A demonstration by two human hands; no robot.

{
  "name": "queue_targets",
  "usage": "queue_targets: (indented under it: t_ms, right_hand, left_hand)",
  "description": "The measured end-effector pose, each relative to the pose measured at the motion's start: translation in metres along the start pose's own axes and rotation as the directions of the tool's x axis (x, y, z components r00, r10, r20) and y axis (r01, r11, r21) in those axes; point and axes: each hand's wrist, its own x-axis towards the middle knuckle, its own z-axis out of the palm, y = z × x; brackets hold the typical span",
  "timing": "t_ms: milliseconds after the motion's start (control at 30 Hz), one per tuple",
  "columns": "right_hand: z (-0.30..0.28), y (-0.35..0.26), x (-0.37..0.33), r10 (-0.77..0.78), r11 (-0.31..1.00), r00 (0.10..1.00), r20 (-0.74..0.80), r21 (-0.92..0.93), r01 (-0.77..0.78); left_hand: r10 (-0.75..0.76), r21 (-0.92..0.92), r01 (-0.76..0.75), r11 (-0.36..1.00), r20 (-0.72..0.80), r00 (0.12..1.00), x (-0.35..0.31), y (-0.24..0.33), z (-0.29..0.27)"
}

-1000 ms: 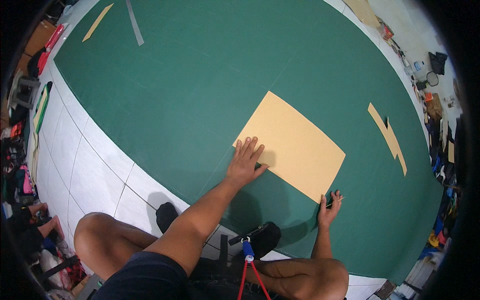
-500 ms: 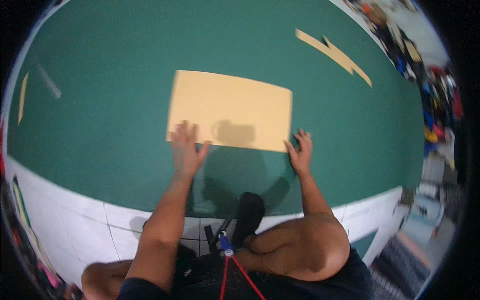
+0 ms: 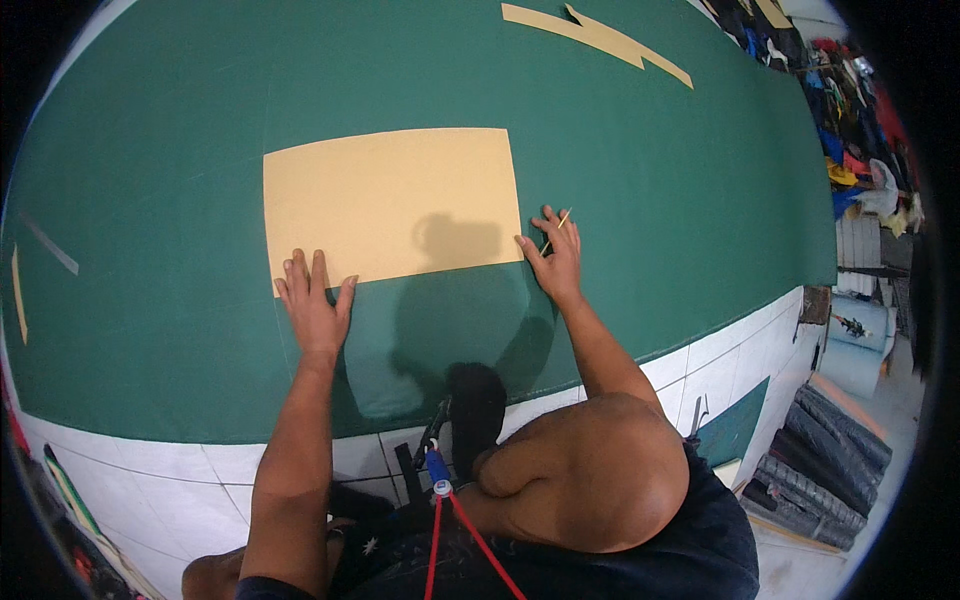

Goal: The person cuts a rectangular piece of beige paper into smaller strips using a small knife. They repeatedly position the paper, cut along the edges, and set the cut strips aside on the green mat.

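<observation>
A rectangular sheet of tan card lies flat on a large spread of dark green material. My left hand rests on its near left corner, fingers spread and pressed down, with the thumb at the near edge. At the near right corner is my right hand, its thumb touching the card's right edge. Between the right hand's fingers sits a thin, pale yellowish stick, perhaps a pencil; its exact kind is unclear. A shadow falls across the card's near right part.
Long tan card offcuts lie at the far right of the green spread. A narrow tan strip and a greyish strip lie far left. White tiles border the near edge. My bent knee is close by; dark rolls lie right.
The whole view has turned and shifted, so card and offcuts appear tilted differently. Both hands stay at the same corners. The thin stick in my right hand now shows clearly.
</observation>
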Motion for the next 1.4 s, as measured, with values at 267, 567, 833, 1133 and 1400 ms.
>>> queue_targets:
  t_ms: [267, 567, 833, 1133, 1400]
  right_hand:
    - [0.001, 0.003, 0.001, -0.001, 0.999, 1.0, 0.004, -0.042, 0.002]
    - [0.004, 0.003, 0.001, 0.012, 1.0, 1.0, -0.02, -0.014, -0.012]
    - [0.003, 0.006, 0.0, 0.016, 0.999, 1.0, 0.025, -0.044, -0.015]
    - [0.003, 0.009, 0.006, -0.014, 1.0, 1.0, -0.026, 0.004, 0.014]
    - [0.005, 0.013, -0.005, -0.061, 0.993, 0.998, 0.014, -0.098, 0.062]
  left_hand:
    - [-0.016, -0.012, 0.016, 1.0, 0.024, 1.0, 0.002, 0.003, -0.002]
    - [-0.008, -0.01, 0.008, 1.0, 0.017, 1.0, 0.001, 0.001, 0.0]
    - [0.005, 0.004, -0.005, 1.0, 0.013, 1.0, 0.001, -0.003, 0.001]
    - [0.018, 0.004, -0.018, 1.0, 0.012, 1.0, 0.003, 0.0, -0.004]
    - [-0.029, -0.033, 0.032, 0.999, 0.078, 0.997, 0.01, 0.012, -0.011]
